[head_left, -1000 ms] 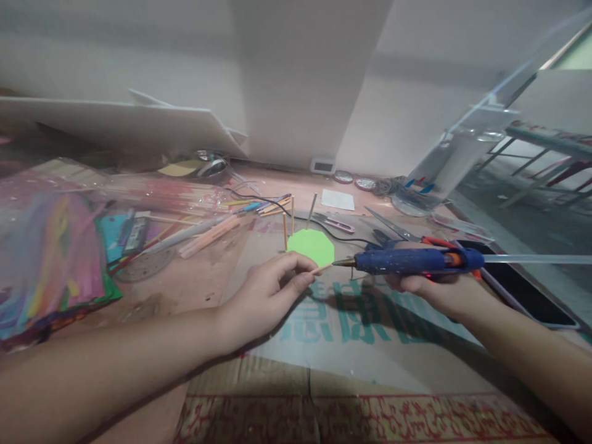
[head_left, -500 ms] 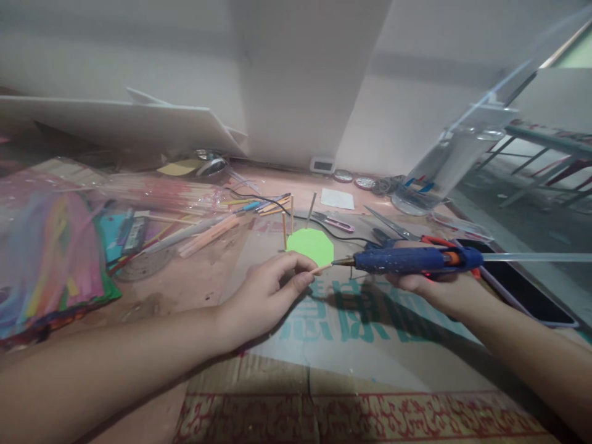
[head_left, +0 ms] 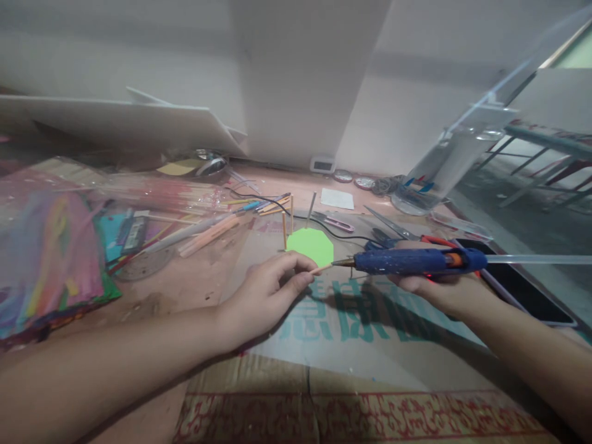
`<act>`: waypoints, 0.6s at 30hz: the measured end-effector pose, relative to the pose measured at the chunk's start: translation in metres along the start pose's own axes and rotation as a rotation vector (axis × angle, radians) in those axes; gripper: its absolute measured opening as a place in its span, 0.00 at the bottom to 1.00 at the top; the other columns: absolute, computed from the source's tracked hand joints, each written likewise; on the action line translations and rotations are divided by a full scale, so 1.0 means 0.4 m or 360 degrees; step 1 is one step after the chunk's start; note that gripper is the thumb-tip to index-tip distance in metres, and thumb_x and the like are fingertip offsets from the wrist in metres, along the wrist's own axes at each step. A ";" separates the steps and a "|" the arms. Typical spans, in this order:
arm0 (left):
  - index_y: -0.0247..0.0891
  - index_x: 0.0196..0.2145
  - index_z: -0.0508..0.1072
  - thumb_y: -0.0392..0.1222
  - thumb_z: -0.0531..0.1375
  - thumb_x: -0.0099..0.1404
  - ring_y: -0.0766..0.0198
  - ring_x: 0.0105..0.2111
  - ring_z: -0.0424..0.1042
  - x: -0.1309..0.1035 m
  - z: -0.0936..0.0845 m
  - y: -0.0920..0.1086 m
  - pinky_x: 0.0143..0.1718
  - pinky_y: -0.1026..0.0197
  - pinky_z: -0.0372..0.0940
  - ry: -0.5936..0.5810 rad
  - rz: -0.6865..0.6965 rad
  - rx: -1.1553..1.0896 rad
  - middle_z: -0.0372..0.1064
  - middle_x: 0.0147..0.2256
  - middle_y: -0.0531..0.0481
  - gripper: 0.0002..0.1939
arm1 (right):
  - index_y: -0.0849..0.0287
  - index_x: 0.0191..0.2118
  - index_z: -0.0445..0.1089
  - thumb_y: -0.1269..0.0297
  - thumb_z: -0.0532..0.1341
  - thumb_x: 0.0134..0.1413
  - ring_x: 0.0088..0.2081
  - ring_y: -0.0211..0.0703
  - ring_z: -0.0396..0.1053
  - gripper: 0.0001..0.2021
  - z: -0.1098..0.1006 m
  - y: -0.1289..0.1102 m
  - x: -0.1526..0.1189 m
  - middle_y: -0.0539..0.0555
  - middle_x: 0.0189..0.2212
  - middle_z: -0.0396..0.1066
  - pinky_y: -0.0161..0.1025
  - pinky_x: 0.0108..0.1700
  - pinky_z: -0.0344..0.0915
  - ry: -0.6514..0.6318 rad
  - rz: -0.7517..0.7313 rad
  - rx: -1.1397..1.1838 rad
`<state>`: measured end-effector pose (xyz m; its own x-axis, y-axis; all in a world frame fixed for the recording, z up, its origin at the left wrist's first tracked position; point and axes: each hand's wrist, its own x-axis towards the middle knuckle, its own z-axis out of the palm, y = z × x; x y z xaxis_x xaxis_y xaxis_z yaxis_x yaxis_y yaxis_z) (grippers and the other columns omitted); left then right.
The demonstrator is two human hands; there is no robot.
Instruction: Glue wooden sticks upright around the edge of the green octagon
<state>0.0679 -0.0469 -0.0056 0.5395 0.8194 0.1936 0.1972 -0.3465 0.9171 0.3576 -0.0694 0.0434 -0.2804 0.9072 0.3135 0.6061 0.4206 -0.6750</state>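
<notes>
Between thumb and forefinger, my left hand (head_left: 277,287) pinches a short thin wooden stick (head_left: 320,269) that points right. My right hand (head_left: 423,287) is wrapped round a blue hot glue gun (head_left: 407,261), whose metal nozzle is at the stick's free end. A clear glue stick (head_left: 536,259) juts from the back of the gun. Just beyond my left fingers lies a bright green many-sided piece (head_left: 311,245), partly hidden by them. Several thin sticks (head_left: 291,213) stand upright along its far and left edges.
Scissors (head_left: 393,223), a pink-handled cutter (head_left: 335,222) and a black cable lie behind the green piece. A phone (head_left: 522,283) is at right, near a clear jug (head_left: 444,166). Bagged sticks (head_left: 161,191) and coloured strips (head_left: 60,253) cover the left.
The rear of the glue gun has shifted very slightly down and to the right. Its nozzle stays at the stick's end, and my left hand has hardly moved.
</notes>
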 end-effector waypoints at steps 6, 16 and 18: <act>0.38 0.41 0.74 0.46 0.55 0.74 0.62 0.42 0.72 0.000 -0.002 -0.001 0.43 0.60 0.64 0.0002 0.0006 0.0001 0.75 0.41 0.49 0.11 | 0.53 0.24 0.72 0.39 0.66 0.52 0.21 0.44 0.67 0.22 0.000 -0.005 0.007 0.51 0.20 0.69 0.39 0.22 0.63 -0.0010 -0.0117 -0.0032; 0.37 0.40 0.74 0.46 0.55 0.73 0.62 0.41 0.72 0.002 0.001 -0.001 0.41 0.61 0.64 0.0004 -0.0013 -0.0030 0.75 0.39 0.49 0.11 | 0.54 0.25 0.74 0.41 0.67 0.53 0.22 0.45 0.69 0.20 -0.004 -0.005 0.007 0.52 0.21 0.70 0.39 0.23 0.66 -0.0076 -0.0143 0.0010; 0.38 0.41 0.74 0.46 0.55 0.73 0.62 0.41 0.72 0.001 0.000 -0.003 0.41 0.61 0.64 0.0003 -0.0009 -0.0021 0.75 0.39 0.49 0.11 | 0.54 0.26 0.75 0.41 0.68 0.52 0.24 0.46 0.70 0.20 -0.003 -0.003 0.005 0.53 0.22 0.71 0.40 0.24 0.67 -0.0079 -0.0117 0.0032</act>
<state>0.0680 -0.0461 -0.0065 0.5367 0.8223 0.1893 0.1892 -0.3359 0.9227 0.3573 -0.0682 0.0457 -0.3607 0.8726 0.3294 0.5677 0.4856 -0.6648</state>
